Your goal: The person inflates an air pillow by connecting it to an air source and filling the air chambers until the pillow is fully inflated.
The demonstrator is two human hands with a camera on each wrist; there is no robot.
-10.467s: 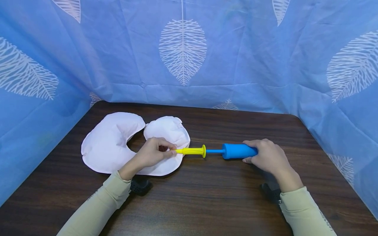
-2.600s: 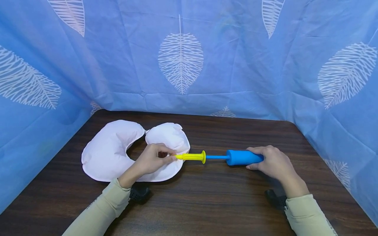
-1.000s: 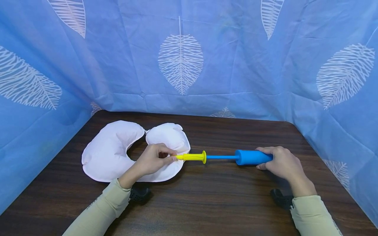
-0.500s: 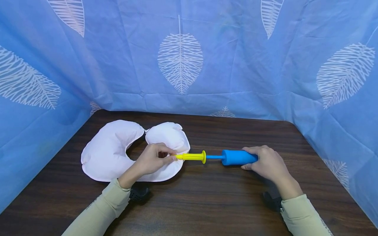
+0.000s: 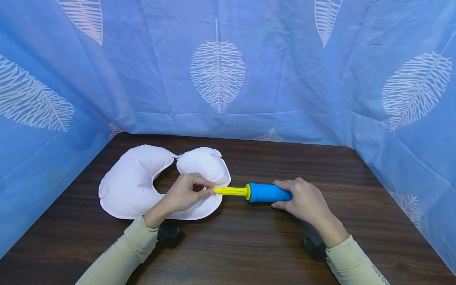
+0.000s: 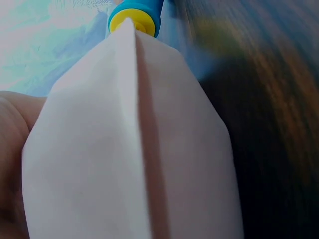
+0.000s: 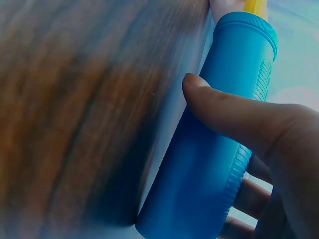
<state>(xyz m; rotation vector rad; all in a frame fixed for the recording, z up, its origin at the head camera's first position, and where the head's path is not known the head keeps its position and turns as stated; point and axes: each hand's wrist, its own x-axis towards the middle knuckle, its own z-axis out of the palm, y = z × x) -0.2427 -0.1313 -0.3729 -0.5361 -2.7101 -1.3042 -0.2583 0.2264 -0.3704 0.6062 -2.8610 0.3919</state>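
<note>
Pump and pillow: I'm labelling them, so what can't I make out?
Head view: tip of yellow stem, hidden by left hand.
Head view: far end of blue pump, covered by right hand.
Right wrist view: part of that end, cut off by bottom edge.
Left wrist view: most of that hand, behind the pillow or off-frame.

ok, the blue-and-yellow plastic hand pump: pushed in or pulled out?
Pushed in. In the head view, its blue cylindrical barrel sits right against the round yellow flange, with no shaft showing between them.

Smooth plastic pump (image 5: 265, 192), matt fabric-like pillow (image 5: 124, 186), wood-grained tabletop (image 5: 242, 245), creased cloth backdrop (image 5: 270, 79).
</note>
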